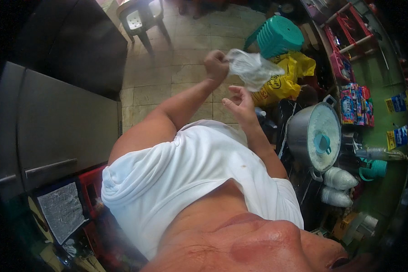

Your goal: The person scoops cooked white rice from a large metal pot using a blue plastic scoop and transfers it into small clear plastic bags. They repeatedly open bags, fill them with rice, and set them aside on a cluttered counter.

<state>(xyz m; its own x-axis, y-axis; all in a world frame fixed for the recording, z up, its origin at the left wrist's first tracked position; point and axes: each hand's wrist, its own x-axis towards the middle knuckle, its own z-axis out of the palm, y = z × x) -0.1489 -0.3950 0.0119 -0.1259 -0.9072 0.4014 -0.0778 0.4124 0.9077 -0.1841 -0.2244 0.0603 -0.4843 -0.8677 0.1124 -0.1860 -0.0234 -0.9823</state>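
Observation:
My left hand (217, 66) is closed around one end of a clear plastic bag (253, 68). The bag stretches out to the right, creased and blurred. Just below it is my right hand (240, 103), its fingers apart and slightly curled, with nothing seen in them; whether its fingertips touch the bag, I cannot tell. To the right of my right arm stands a large metal pot (301, 132) with two handles. White, grainy-looking contents (321, 119) fill it near the rim, and a teal plastic cup (322, 142) rests on them.
Behind the bag are a yellow plastic bag (285, 81) and stacked teal stools (280, 35). Packets (355, 105), a teal mug (374, 169) and wrapped bundles (340, 178) sit right of the pot. A grey refrigerator (68, 125) stands left; a plastic chair (141, 20) stands ahead on tiles.

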